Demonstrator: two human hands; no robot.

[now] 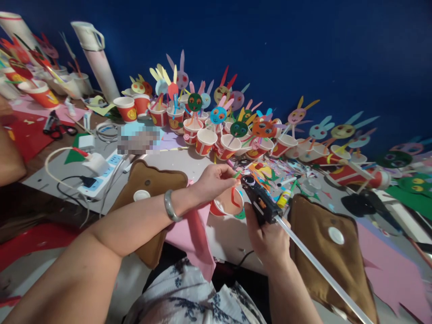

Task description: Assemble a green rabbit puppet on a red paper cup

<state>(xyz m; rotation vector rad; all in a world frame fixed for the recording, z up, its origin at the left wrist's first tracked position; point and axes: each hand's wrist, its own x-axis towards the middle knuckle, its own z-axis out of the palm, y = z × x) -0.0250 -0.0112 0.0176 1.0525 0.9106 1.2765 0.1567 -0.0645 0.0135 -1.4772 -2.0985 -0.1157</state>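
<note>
The glue gun (261, 200) lies with its long axis slanting from lower right to upper left, nozzle aimed at the paper cup (227, 203) on the table (189, 164), a clear glue stick (324, 270) trailing behind it. The right hand (268, 236) has its grip clenched round the gun's handle. The left hand (212, 180) pinches a small paper piece at the cup's rim, fingers nearly closed.

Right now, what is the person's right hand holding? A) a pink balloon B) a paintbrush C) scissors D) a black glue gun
D: the right hand grips a black glue gun, a clear glue stick trailing from its back, its nozzle by the paper cup.
</note>
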